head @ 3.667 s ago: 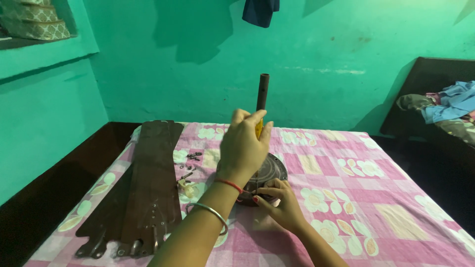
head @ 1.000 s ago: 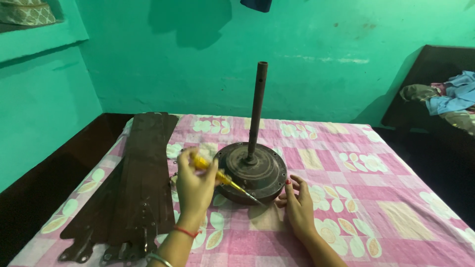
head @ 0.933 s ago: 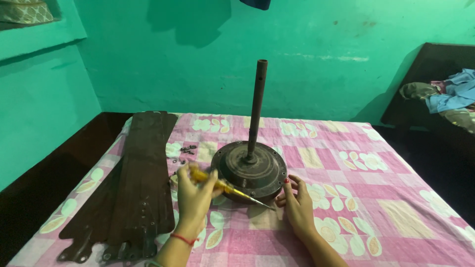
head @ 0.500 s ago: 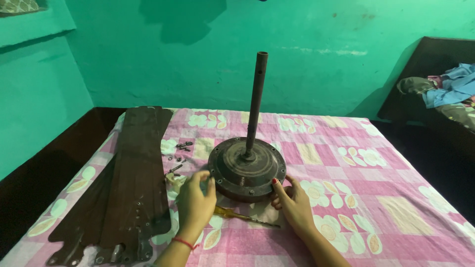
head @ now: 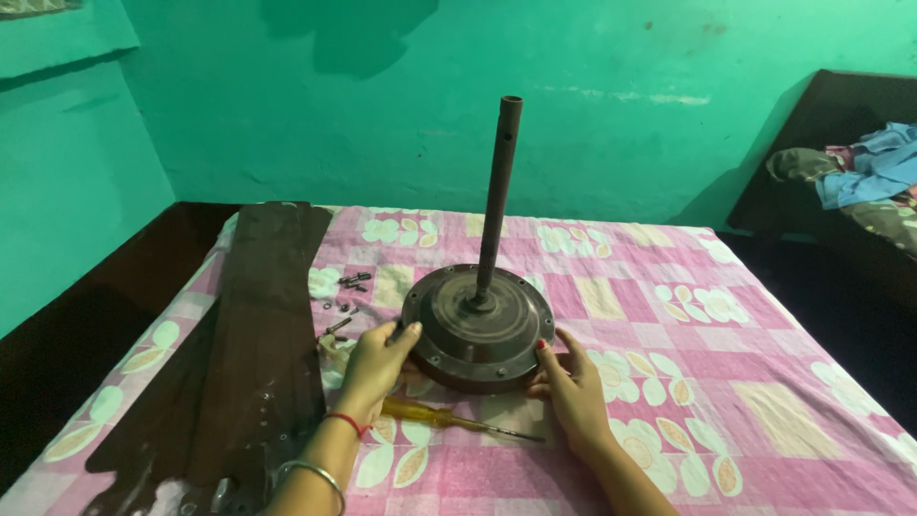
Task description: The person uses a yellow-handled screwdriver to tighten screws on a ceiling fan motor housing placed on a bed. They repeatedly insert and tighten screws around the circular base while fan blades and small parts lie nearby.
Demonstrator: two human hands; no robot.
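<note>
- Ceiling-fan motor housing (head: pixel 478 330), a round brown drum with its downrod (head: pixel 498 191) standing upright from the hub, sits on the pink checked bedsheet (head: pixel 669 401), gripped at its near rim from both sides.
- Nearest the camera, a yellow-handled screwdriver (head: pixel 449 419) lies flat on the sheet between the wrists, just in front of the drum and touched by neither hand.
- Left hand (head: pixel 374 358) curls its fingers over the drum's left edge, thumb on top; a red thread and a metal bangle ring that forearm.
- Right hand (head: pixel 573 387) presses spread fingers against the lower right edge.
- Judgement: an even grip low on both sides should keep the heavy drum level, since the tall rod makes it top-heavy.
- Left of the drum, loose screws (head: pixel 346 291) lie scattered near the stacked brown fan blades (head: pixel 258 354); they are best kept clear of the drum.
- Beyond stands the green wall (head: pixel 382 115).
</note>
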